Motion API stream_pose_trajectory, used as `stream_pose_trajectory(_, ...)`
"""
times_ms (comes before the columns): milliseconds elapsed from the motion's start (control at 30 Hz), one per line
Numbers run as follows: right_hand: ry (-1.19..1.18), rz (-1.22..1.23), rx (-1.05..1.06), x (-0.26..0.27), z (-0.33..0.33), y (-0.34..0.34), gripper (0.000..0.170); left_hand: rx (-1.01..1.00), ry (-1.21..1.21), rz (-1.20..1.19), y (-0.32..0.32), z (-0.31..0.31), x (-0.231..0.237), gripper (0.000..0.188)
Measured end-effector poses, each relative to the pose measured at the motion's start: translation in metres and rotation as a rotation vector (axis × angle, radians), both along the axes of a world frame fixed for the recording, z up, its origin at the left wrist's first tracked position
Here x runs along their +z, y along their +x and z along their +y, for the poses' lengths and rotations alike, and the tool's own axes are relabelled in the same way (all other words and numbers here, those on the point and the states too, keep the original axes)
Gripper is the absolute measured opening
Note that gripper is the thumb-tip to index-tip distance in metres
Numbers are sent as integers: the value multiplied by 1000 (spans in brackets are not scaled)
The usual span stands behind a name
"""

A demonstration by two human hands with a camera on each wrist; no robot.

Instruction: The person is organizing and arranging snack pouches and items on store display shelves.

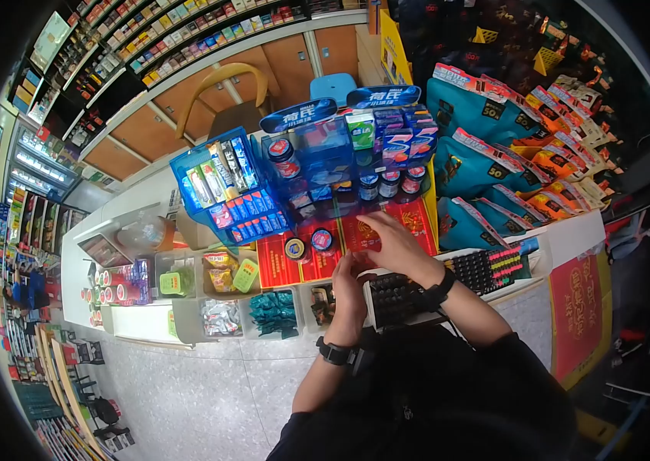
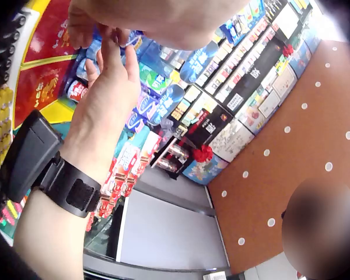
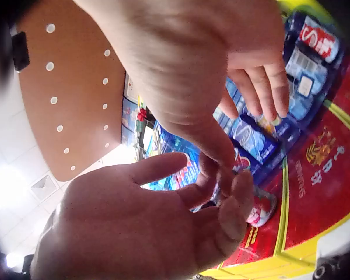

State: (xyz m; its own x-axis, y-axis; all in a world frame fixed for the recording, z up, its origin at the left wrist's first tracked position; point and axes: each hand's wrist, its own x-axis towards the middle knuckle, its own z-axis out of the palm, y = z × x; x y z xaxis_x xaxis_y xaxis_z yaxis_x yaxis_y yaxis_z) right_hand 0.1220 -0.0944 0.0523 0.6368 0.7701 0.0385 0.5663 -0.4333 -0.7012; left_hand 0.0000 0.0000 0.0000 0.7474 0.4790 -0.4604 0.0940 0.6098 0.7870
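My left hand [image 1: 349,296] and right hand [image 1: 402,250] meet over the front of the red boxes [image 1: 279,257]. In the right wrist view, the left hand [image 3: 134,221] holds its thumb out straight, and its bent fingertips touch around the thumb of the right hand [image 3: 181,58]. The right hand's other fingers [image 3: 262,93] reach out loosely. No object shows plainly in either hand. Left of them, two small round jars stand on the boxes: one with a yellowish lid [image 1: 295,248], one with a red and blue lid [image 1: 323,240].
Behind the boxes stands a blue display rack [image 1: 317,142] with gum packs and jars [image 1: 390,184]. Teal snack bags [image 1: 467,165] hang at the right. Along the counter's front edge sit bins of wrapped sweets [image 1: 273,313] and rows of dark small items [image 1: 394,300]. A chair [image 1: 225,84] is behind the counter.
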Motion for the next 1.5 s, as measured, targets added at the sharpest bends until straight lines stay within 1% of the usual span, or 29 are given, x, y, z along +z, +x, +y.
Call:
stream_pose_trajectory(67, 99, -37, 42, -3, 14, -8, 64, 64, -106, 52, -7, 4, -3, 53)
stream_pose_trajectory(100, 105, -62, 50, -10, 23, 0, 64, 69, -100, 26, 3, 8, -11, 53)
stream_pose_trajectory(167, 218, -69, 123, -18, 42, -12, 63, 265, -156, 175, -10, 18, -10, 54)
stream_pose_trajectory(200, 236, -77, 126, -26, 50, -15, 64, 271, -153, 175, -12, 20, -14, 54)
stream_pose_trajectory(300, 246, -93, 152, -41, 69, -16, 64, 315, -134, 168, -15, 28, -20, 64)
stream_pose_trajectory(333, 201, 6, 160, -42, 73, -12, 64, 321, -149, 144, -15, 29, -19, 68)
stream_pose_trajectory(400, 205, -14, 153, -41, 73, -13, 63, 309, -117, 123, -16, 29, -16, 69)
stream_pose_trajectory(500, 226, -84, 127, -21, 58, -19, 60, 260, -82, 87, -18, 25, -1, 75)
stream_pose_trajectory(600, 386, -203, 19, 22, 43, -23, 55, 216, 49, -176, -16, 16, 37, 80)
stream_pose_trajectory(633, 380, -209, 33, 40, 41, -20, 55, 229, 42, -183, -13, 13, 55, 80)
stream_pose_trajectory(700, 543, -353, -27, 72, 42, -12, 54, 101, 195, -389, -3, 14, 81, 77)
stream_pose_trajectory(733, 581, -377, -30, 88, 46, -6, 52, 120, 68, -518, 11, 17, 79, 76)
stream_pose_trajectory(767, 619, -400, -35, 98, 52, 2, 51, 125, 67, -521, 23, 23, 82, 76)
stream_pose_trajectory(800, 655, -472, -27, 103, 61, 13, 46, 103, 196, -530, 36, 30, 91, 77)
stream_pose_trajectory(833, 642, -445, -37, 106, 68, 23, 44, 80, 324, -538, 48, 36, 98, 77)
stream_pose_trajectory(867, 623, -434, -48, 108, 77, 32, 43, 82, 325, -543, 59, 44, 103, 77)
stream_pose_trajectory(900, 605, -426, -58, 109, 86, 41, 42, 92, 274, -503, 70, 52, 109, 80)
stream_pose_trajectory(933, 576, -339, -71, 103, 96, 53, 43, 101, 223, -462, 79, 60, 113, 82)
stream_pose_trajectory(967, 580, -346, -66, 99, 103, 61, 43, 104, 227, -470, 87, 66, 116, 82)
stream_pose_trajectory(1033, 474, -345, -66, 93, 115, 74, 45, 70, 40, -412, 99, 80, 115, 88)
stream_pose_trajectory(1067, 444, -390, -64, 88, 121, 80, 44, 89, -5, -416, 108, 89, 106, 91)
stream_pose_trajectory(1100, 447, -387, -60, 85, 127, 81, 44, 93, -1, -415, 109, 92, 109, 91)
stream_pose_trajectory(1167, 374, -371, -102, 80, 135, 85, 44, 106, -127, -399, 110, 96, 112, 89)
stream_pose_trajectory(1200, 375, -366, -103, 77, 138, 83, 44, 105, -126, -394, 109, 99, 109, 89)
stream_pose_trajectory(1267, 302, -322, -110, 72, 143, 80, 45, 78, -160, -446, 107, 103, 100, 81)
stream_pose_trajectory(1300, 304, -334, -105, 71, 145, 83, 45, 80, -159, -460, 110, 103, 100, 81)
stream_pose_trajectory(1367, 299, -292, -164, 65, 152, 82, 45, 13, -29, -451, 109, 101, 98, 70)
stream_pose_trajectory(1400, 329, -285, -193, 64, 157, 83, 48, 38, -67, -467, 110, 99, 100, 64)
stream_pose_trajectory(1500, 301, -297, -162, 63, 157, 85, 50, 131, -77, -476, 104, 92, 95, 70)
